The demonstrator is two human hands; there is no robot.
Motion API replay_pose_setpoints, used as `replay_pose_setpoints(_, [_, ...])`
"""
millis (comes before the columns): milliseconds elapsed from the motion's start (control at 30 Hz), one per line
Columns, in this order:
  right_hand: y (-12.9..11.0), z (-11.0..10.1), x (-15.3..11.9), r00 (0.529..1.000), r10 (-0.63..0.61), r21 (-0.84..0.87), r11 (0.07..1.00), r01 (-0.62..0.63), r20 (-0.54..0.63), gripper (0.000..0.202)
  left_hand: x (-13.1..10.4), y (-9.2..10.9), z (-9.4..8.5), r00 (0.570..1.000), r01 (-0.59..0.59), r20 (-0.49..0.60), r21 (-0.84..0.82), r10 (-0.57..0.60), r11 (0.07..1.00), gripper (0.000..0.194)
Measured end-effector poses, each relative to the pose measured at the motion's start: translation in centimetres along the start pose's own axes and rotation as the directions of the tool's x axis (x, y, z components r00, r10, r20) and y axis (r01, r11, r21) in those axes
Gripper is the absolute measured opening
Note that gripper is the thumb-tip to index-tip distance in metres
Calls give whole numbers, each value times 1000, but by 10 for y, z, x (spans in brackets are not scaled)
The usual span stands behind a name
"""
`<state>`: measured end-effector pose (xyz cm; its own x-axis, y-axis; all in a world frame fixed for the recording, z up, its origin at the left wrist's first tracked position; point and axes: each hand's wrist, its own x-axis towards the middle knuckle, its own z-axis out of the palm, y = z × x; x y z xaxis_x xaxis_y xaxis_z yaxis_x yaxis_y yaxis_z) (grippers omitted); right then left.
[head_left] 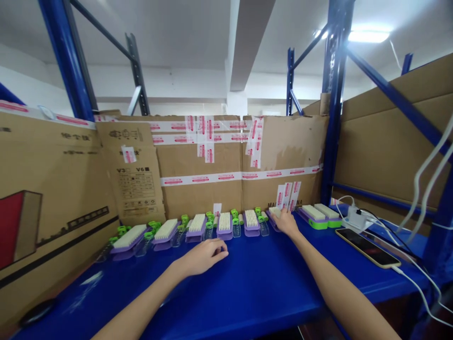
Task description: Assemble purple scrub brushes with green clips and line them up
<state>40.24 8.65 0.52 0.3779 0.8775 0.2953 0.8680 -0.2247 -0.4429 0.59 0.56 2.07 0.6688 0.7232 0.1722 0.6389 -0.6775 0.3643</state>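
My right hand (286,223) is closed on a scrub brush (273,212) with pale bristles and a purple base, at the right end of a row. The fingers partly hide this brush. My left hand (207,256) is just in front of the middle of the row, holding nothing, its thumb apart from loosely bent fingers. Several like brushes lie bristles up to the left, among them one brush (251,218) beside my right hand and another brush (224,222) behind my left. Between them are clear pieces with green tops, such as this clear piece (236,227).
Two brushes with green parts (320,215) lie farther right. A phone (368,247) on a charging cable and a white power adapter (356,218) sit on the blue shelf (247,283). Taped cardboard (201,198) walls the back; blue rack posts (332,104) stand at the sides.
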Motion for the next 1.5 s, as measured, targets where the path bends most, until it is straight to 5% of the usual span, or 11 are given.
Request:
replay_pose_setpoints(700, [16, 13, 14, 994, -106, -16, 994, 106, 0, 82, -2, 3, -2, 1000, -26, -12, 31, 27, 999, 37])
replay_pose_setpoints(1500, [15, 6, 3, 991, -130, -118, 984, 134, 42, 71, -2, 1, -4, 999, -25, 29, 21, 24, 999, 43])
